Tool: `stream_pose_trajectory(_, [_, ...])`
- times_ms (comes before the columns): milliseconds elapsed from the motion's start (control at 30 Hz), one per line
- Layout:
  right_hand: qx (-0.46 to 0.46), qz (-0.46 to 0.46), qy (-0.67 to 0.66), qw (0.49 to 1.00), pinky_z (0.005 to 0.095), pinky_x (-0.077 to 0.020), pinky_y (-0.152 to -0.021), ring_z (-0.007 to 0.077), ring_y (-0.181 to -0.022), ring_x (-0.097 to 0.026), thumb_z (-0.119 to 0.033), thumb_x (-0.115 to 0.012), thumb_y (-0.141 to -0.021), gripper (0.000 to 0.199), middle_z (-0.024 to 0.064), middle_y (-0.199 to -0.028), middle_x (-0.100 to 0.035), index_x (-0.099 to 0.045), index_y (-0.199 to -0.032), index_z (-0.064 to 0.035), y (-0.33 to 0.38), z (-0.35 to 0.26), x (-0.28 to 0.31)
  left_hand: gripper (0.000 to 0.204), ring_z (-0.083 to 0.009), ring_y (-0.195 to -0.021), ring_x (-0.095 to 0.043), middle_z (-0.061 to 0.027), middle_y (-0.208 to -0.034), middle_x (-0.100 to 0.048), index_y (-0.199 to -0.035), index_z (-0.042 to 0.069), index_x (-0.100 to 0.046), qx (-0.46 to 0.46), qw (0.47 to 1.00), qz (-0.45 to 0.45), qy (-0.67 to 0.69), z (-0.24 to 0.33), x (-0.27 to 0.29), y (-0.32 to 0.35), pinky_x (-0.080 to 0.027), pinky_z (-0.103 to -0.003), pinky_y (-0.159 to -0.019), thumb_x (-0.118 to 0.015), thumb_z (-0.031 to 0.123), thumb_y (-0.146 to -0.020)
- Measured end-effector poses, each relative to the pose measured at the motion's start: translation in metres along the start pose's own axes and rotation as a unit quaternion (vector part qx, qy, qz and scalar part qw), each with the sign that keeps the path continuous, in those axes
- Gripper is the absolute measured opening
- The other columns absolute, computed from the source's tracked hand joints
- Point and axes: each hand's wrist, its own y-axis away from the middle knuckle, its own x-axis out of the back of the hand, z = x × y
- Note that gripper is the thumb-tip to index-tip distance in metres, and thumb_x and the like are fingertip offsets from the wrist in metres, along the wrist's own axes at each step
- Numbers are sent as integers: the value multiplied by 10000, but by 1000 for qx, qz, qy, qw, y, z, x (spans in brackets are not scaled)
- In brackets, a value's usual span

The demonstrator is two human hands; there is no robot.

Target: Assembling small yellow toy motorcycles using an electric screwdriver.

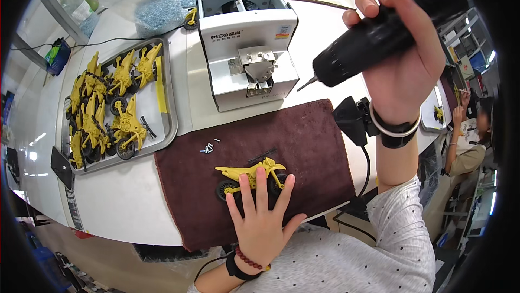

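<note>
A yellow toy motorcycle (229, 172) with black wheels lies on its side on a dark brown mat (319, 146). My left hand (261, 227) rests on it from the near side, fingers spread flat across the body and wheels, so part of it is covered. Raised at the upper right, my right hand (403, 76) wraps round a black electric screwdriver (355, 54). Its thin bit points down and left, well apart from the motorcycle. Several small silver screws (209, 147) are scattered on the mat, up and left of the toy.
Behind the mat stands a white and grey screw feeder (216, 30). At left, a metal tray (172, 122) holds several yellow motorcycles. Clear bags of screws (158, 15) sit at the back. A black clamp-like device (349, 117) is by my right wrist. Another person (470, 136) works far right.
</note>
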Motion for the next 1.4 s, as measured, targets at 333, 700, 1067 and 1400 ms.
stream_pose_trajectory(333, [-185, -410, -241, 860, 393, -497, -681, 193, -651, -554, -146, -568, -776, 362, 74, -847, -572, -500, -1115, -38, -14, -16, 14, 589, -374, -1280, -258, -166, -1393, -307, -1283, 400, -433, -27, 998, 56, -26, -9, -8, 4, -185, -528, -983, -556, 571, -733])
stream_pose_trajectory(700, [34, -235, -84, 968, 345, -462, -551, 193, -514, -528, -106, -566, -720, 379, 116, -822, -585, -498, -1083, -17, 34, -4, -28, 551, -340, -1270, -272, -252, -1356, -314, -1259, 401, -460, -15, 996, 73, -46, -10, -16, 1, -175, -506, -976, -501, 606, -750])
stream_pose_trajectory(1067, [14, -214, -50, 976, 325, -446, -544, 186, -508, -519, -99, -562, -677, 387, 113, -792, -580, -497, -1046, -1, 31, 5, -31, 526, -333, -1280, -266, -248, -1364, -313, -1244, 411, -474, -13, 996, 75, -40, -10, -17, 0, -143, -506, -989, -496, 605, -756])
stream_pose_trajectory(1400, [-117, -272, 18, 955, 259, -428, -538, 153, -555, -531, -80, -590, -696, 374, 117, -642, -557, -500, -1019, 84, 24, -11, -55, 540, -336, -1274, -269, -246, -1364, -314, -1255, 411, -462, -13, 996, 75, -45, -8, -15, 0, -152, -507, -986, -500, 604, -753])
